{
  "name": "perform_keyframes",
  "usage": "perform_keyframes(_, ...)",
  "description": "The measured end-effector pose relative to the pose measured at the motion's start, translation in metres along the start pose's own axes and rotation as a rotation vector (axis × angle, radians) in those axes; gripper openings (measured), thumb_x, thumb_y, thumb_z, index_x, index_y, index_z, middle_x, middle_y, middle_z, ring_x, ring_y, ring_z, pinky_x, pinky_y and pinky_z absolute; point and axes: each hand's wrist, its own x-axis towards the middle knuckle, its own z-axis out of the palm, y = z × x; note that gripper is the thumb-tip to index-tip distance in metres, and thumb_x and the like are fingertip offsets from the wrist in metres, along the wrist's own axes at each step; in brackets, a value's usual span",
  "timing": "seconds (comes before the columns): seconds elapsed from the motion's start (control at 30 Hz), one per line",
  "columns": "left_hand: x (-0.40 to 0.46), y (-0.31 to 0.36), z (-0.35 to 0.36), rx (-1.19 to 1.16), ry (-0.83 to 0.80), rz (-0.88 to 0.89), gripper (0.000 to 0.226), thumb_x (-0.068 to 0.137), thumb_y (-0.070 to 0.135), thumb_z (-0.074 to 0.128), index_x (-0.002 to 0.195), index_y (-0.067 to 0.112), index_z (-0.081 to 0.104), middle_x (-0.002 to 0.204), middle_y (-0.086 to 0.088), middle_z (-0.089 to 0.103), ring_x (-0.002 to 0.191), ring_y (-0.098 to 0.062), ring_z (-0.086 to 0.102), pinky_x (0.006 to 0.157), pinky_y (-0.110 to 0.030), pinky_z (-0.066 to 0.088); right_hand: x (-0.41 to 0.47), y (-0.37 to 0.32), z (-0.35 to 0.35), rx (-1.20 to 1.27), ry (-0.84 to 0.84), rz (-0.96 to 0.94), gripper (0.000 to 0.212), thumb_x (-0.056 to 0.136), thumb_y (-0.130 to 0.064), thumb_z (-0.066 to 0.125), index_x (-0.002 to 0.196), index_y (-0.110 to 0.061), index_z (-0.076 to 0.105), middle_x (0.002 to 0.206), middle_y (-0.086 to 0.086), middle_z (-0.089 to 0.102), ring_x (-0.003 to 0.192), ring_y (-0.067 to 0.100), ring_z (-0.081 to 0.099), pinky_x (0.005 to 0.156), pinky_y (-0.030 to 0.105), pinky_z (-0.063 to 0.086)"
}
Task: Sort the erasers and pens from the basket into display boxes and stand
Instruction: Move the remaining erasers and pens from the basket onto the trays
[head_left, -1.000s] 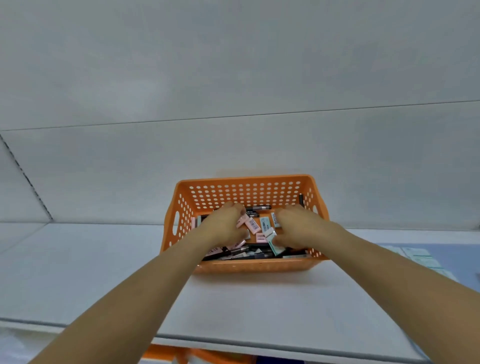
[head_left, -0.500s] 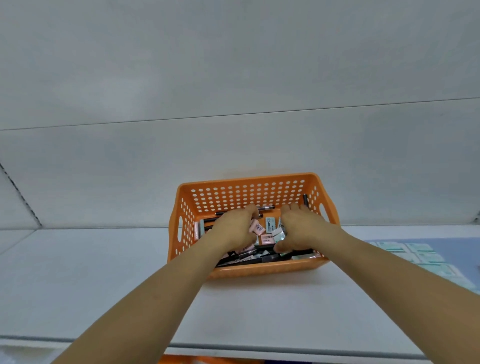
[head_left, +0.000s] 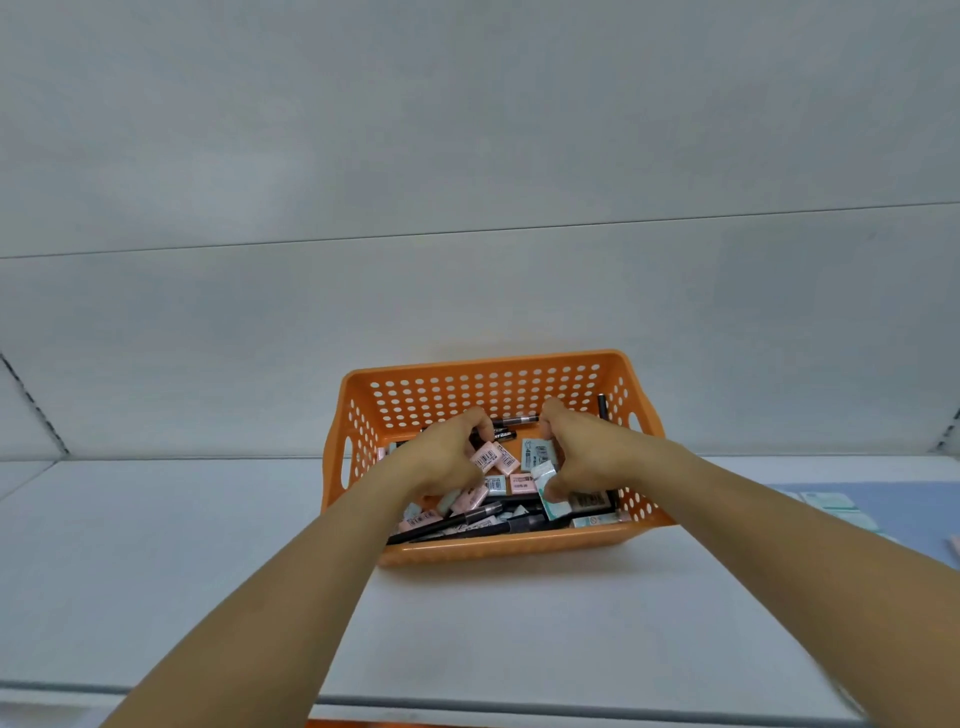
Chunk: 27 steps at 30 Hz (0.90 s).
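Observation:
An orange perforated basket (head_left: 483, 365) stands on the white shelf and holds several pink erasers (head_left: 521, 483), green erasers (head_left: 538, 451) and black pens (head_left: 457, 522). Both my hands are inside it. My left hand (head_left: 441, 460) has its fingers curled and grips pink erasers (head_left: 492, 457) at its fingertips. My right hand (head_left: 584, 452) is curled too and pinches green erasers (head_left: 546, 475) under its thumb. What lies beneath the palms is hidden.
The white shelf (head_left: 156, 545) runs left and right of the basket, with a white back wall close behind. At the right lies a blue mat (head_left: 904, 512) with pale green packs (head_left: 828, 501) on it. The shelf's front edge (head_left: 467, 709) is near the bottom.
Both hands have shifted a little toward the basket's back wall and closer together, still digging among the erasers. The basket stays put.

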Motion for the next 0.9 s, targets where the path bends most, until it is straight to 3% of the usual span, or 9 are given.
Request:
perform_keyframes(0.13,-0.002,0.002,-0.003,-0.099,-0.051,-0.027,0.035,0.088,0.004,0.064,0.110,0.026,0.047,0.105,-0.006,0.066,0.084,-0.022,0.068,0.068,-0.036,0.060,-0.004,0.000,0.002,0.059,-0.024,-0.053,0.068,0.073,-0.018,0.080,0.118,-0.032,0.031,0.100,-0.005,0.057,0.088,0.013,0.059,0.063,0.025,0.050)
perform_keyframes(0.3,-0.006,0.006,0.001,-0.055,-0.136,0.007,0.047,0.088,0.009,0.067,0.125,0.028,0.045,0.095,-0.001,0.067,0.071,-0.011,0.064,0.052,-0.020,0.050,-0.004,-0.003,0.008,0.034,0.020,-0.096,0.061,0.075,-0.014,0.076,0.110,-0.032,0.029,0.113,0.001,0.057,0.091,0.016,0.060,0.072,0.033,0.058)
perform_keyframes(0.43,-0.002,0.005,0.010,0.003,-0.025,0.031,0.044,0.090,0.024,0.067,0.130,0.028,0.048,0.097,0.004,0.063,0.077,-0.008,0.062,0.057,-0.018,0.044,-0.002,-0.006,0.014,0.063,0.019,-0.073,0.073,0.077,-0.023,0.077,0.130,-0.027,0.026,0.109,0.000,0.056,0.086,0.014,0.060,0.070,0.031,0.055)
perform_keyframes(0.53,0.000,0.005,0.012,0.164,0.074,0.045,0.042,0.085,0.031,0.071,0.122,0.030,0.052,0.116,0.001,0.054,0.093,-0.015,0.058,0.066,-0.022,0.048,-0.001,-0.011,0.019,-0.007,0.059,-0.035,0.081,0.075,-0.032,0.079,0.137,-0.021,0.029,0.129,0.002,0.044,0.104,0.020,0.057,0.083,0.035,0.055)
perform_keyframes(0.6,-0.002,0.008,0.014,0.225,0.078,0.061,0.049,0.080,0.031,0.076,0.122,0.029,0.051,0.117,0.003,0.044,0.100,-0.016,0.054,0.072,-0.023,0.049,0.000,-0.013,0.018,-0.026,0.075,-0.023,0.086,0.073,-0.031,0.081,0.140,-0.018,0.028,0.136,0.003,0.038,0.113,0.023,0.053,0.089,0.036,0.053)
perform_keyframes(0.7,-0.003,0.013,0.015,0.251,0.052,0.064,0.059,0.078,0.030,0.079,0.128,0.027,0.048,0.120,0.004,0.039,0.102,-0.016,0.053,0.075,-0.024,0.051,0.002,-0.014,0.016,0.031,0.015,-0.005,0.078,0.071,-0.026,0.083,0.133,-0.018,0.035,0.127,0.003,0.049,0.103,0.019,0.057,0.079,0.030,0.053)
perform_keyframes(0.77,-0.003,0.017,0.014,0.263,0.030,0.022,0.055,0.077,0.029,0.079,0.124,0.025,0.050,0.117,0.005,0.036,0.094,-0.014,0.054,0.068,-0.022,0.048,0.004,-0.013,0.015,0.112,-0.046,0.035,0.071,0.072,-0.021,0.082,0.126,-0.020,0.036,0.112,0.001,0.056,0.088,0.014,0.059,0.067,0.025,0.051)
perform_keyframes(0.9,-0.001,0.017,0.013,0.196,0.004,-0.029,0.041,0.075,0.025,0.081,0.104,0.023,0.051,0.109,0.003,0.046,0.074,-0.013,0.060,0.048,-0.020,0.044,0.005,-0.010,0.012,0.125,0.001,0.010,0.077,0.069,-0.020,0.082,0.126,-0.020,0.031,0.110,0.000,0.051,0.095,0.017,0.057,0.071,0.028,0.050)
